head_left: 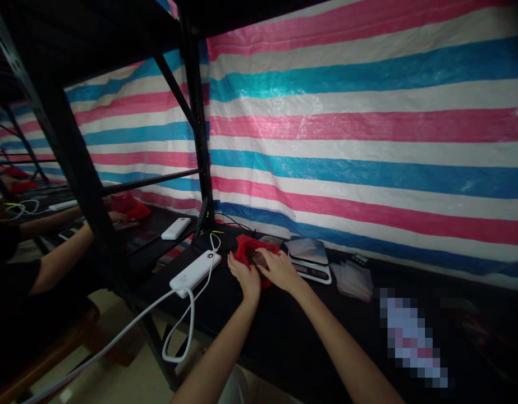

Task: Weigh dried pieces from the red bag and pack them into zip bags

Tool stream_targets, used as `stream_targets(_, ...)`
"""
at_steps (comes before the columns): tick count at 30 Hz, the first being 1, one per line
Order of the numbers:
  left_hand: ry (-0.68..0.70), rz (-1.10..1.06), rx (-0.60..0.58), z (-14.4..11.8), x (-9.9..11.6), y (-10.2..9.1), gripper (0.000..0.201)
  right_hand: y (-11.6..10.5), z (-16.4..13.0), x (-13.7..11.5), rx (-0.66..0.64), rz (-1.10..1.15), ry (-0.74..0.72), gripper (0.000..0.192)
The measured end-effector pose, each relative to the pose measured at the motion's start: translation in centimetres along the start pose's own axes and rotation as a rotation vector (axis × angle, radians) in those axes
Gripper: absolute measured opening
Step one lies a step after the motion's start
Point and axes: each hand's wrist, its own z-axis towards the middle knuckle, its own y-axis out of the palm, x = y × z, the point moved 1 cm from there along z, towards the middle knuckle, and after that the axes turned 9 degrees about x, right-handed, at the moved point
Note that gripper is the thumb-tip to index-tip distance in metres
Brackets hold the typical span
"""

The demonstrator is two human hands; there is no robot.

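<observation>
A red plastic bag [246,245] lies open on the dark table, with small brownish contents that I cannot make out. My left hand [247,279] grips the bag's near left side, its fingers closed on the red plastic. My right hand [279,270] is at the bag's opening with bent fingers; what is between them is hidden, though something clear shows beside the fingertips. Just right of the bag sits a white digital scale [313,271] with a clear plastic sheet on its platform [308,249]. Clear plastic bags [352,280] lie in a pile right of the scale.
A white power bank [195,273] with a looping white cable [192,331] lies left of my hands. Black metal shelf posts [195,112] stand at the left, and striped sheeting [368,129] hangs behind. Beyond the post, another person's arm [65,255] reaches toward another red bag [132,207].
</observation>
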Motion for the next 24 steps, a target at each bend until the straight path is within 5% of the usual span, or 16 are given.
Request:
stream_targets(7, -0.137, -0.025, -0.016, 0.3, -1.7, 1.2, 0.063, -2.2, -0.9, 0.6, -0.1, -0.453, 0.063, 0.049)
stream_targets(13, -0.211, 0.035, -0.043, 0.4, -1.0, 0.5, 0.028, -2.6, -0.6, 0.4, -0.213, -0.603, 0.083, 0.022)
stream_targets(24, -0.249, -0.164, -0.039, -0.1, -0.3, -0.2, 0.031, -0.8, 0.0, -0.7, -0.215, -0.463, 0.097, 0.028)
